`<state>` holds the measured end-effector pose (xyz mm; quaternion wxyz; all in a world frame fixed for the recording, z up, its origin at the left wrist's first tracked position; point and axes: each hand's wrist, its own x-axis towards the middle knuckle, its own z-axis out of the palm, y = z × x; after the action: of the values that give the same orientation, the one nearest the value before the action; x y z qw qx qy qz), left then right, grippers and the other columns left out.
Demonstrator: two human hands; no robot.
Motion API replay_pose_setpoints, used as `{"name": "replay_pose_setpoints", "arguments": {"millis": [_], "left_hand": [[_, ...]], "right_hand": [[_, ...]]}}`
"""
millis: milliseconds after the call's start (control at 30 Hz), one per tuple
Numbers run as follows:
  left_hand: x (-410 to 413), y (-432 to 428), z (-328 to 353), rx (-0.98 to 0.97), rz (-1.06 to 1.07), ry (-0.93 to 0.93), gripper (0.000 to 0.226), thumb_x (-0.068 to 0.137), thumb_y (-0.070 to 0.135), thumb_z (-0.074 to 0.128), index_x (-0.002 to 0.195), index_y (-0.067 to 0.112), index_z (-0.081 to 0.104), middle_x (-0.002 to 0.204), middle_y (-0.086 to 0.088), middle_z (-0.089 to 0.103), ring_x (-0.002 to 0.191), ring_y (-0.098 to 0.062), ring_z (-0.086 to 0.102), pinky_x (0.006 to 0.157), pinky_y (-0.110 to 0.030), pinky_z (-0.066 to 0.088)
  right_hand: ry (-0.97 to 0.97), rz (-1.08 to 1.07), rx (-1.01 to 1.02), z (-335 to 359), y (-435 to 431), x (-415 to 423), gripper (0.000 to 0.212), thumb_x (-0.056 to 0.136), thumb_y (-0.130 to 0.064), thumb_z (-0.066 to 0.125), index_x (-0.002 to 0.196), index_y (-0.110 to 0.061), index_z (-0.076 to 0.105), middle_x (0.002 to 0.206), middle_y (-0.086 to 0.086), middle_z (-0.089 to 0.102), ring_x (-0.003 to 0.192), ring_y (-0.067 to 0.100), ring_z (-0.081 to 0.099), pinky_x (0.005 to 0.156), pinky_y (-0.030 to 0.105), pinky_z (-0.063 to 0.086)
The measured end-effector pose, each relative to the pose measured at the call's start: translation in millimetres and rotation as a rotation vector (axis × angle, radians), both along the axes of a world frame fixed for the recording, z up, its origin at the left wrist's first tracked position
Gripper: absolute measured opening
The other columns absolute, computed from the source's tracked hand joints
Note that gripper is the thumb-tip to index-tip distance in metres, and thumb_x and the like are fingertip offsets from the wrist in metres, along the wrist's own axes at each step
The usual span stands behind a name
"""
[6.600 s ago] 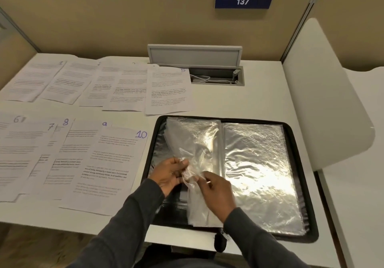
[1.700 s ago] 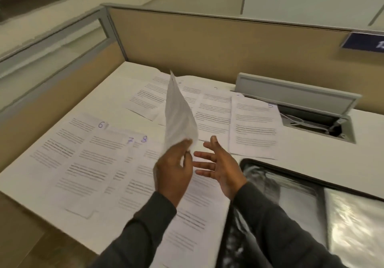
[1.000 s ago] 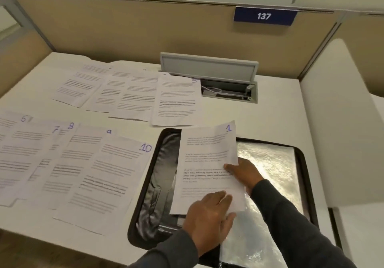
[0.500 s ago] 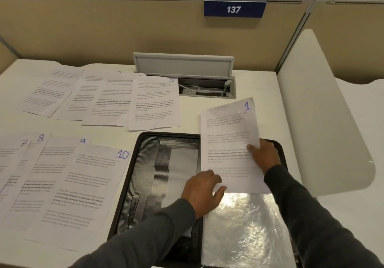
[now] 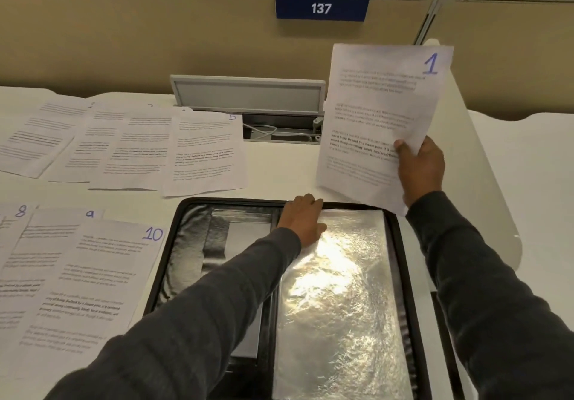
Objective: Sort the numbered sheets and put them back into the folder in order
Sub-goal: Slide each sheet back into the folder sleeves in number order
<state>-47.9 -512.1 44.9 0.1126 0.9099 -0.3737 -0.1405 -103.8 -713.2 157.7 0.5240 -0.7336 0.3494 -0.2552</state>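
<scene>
Sheet 1 (image 5: 379, 126), lying over the folder (image 5: 186, 260) half a second ago, is now lifted clear toward two o'clock, pinched at its right edge by the right hand (image 5: 421, 167). The left hand (image 5: 302, 219) has slid to the twelve-o'clock edge of the plastic sleeve (image 5: 341, 291), fingertips bent over it, though whether it grips is unclear. The sleeve mouth probably gets opened next to take this first page.

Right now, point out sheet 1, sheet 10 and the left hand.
sheet 1 (image 5: 372, 126): head view, middle of the printed page.
sheet 10 (image 5: 93, 278): head view, middle of the page.
left hand (image 5: 302, 219): head view, back of the hand.
</scene>
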Motion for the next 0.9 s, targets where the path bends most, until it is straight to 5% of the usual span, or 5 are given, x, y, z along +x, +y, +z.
{"name": "replay_pose_setpoints", "arguments": {"millis": [200, 333, 467, 667, 900], "left_hand": [[3.7, -4.0, -0.2, -0.113, 0.020, -0.051, 0.019, 0.088, 0.029, 0.064, 0.100, 0.016, 0.059, 0.102, -0.002, 0.051, 0.093, -0.023, 0.047, 0.078, -0.032, 0.033], [1.1, -0.1, 0.7, -0.210, 0.050, -0.078, 0.013, 0.085, 0.024, 0.069, 0.081, 0.013, 0.063, 0.088, -0.001, 0.051, 0.083, -0.023, 0.046, 0.071, -0.034, 0.033], [-0.2, 2.9, 1.9, -0.256, 0.010, -0.111, 0.011, 0.089, 0.015, 0.066, 0.093, 0.013, 0.076, 0.084, -0.007, 0.059, 0.080, -0.030, 0.052, 0.066, -0.032, 0.029], [-8.2, 6.8, 10.0, -0.315, 0.011, -0.111, 0.009, 0.092, 0.013, 0.057, 0.098, 0.014, 0.063, 0.084, -0.004, 0.065, 0.078, -0.027, 0.055, 0.071, -0.037, 0.042], [-19.0, 2.7, 12.2, -0.331, -0.037, -0.107, 0.011, 0.088, 0.020, 0.062, 0.100, 0.020, 0.060, 0.088, 0.003, 0.056, 0.083, -0.019, 0.050, 0.080, -0.036, 0.040]], "right_hand": [[-0.190, -0.057, 0.349, 0.9, -4.1, 11.2, 0.027, 0.097, -0.016, 0.063, 0.124, -0.016, 0.063, 0.112, -0.001, 0.072, 0.096, 0.016, 0.071, 0.079, 0.031, 0.061], [-0.241, -0.037, 0.466, -2.6, -1.7, 15.0, 0.022, 0.097, -0.013, 0.063, 0.118, -0.019, 0.065, 0.110, -0.001, 0.073, 0.095, 0.017, 0.073, 0.078, 0.032, 0.061], [-0.283, -0.016, 0.574, -7.5, 2.9, 18.7, 0.021, 0.096, -0.010, 0.064, 0.112, -0.023, 0.066, 0.113, 0.000, 0.074, 0.100, 0.020, 0.072, 0.087, 0.038, 0.060], [-0.354, 0.009, 0.690, -10.7, 9.0, 24.6, 0.037, 0.096, -0.003, 0.061, 0.131, -0.014, 0.061, 0.116, 0.002, 0.074, 0.101, 0.021, 0.073, 0.083, 0.036, 0.061], [-0.383, 0.028, 0.747, -8.4, 12.8, 28.2, 0.026, 0.097, -0.002, 0.060, 0.116, -0.019, 0.065, 0.108, 0.000, 0.076, 0.096, 0.020, 0.074, 0.078, 0.034, 0.060]]}}
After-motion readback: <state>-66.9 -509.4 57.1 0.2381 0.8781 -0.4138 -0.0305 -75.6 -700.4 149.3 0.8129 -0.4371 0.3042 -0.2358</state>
